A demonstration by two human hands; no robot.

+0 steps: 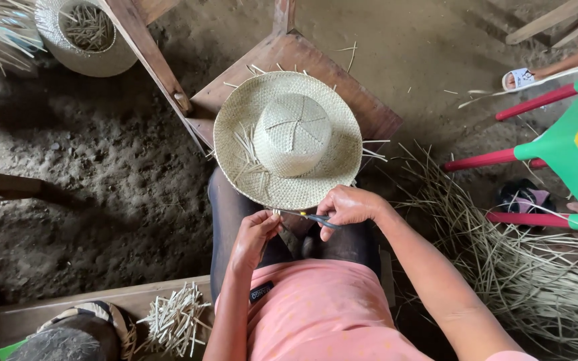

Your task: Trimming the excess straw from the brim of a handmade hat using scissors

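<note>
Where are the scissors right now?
In the head view, the small blue-handled scissors are in the right hand, just below the woven straw hat's near brim.

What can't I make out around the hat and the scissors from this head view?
- Scissors: handles hidden inside the right hand; blade tips too small to tell open or closed.
- Straw end pinched by the left hand: covered by its fingers.
- Hat: near brim edge partly behind both hands.
- Wooden stool: mostly under the hat.
- Woven basket: cut off by the top edge.

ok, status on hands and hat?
Left hand pinching a straw end at the woven straw hat brim. Right hand holding small scissors. Nothing blocking.
</note>
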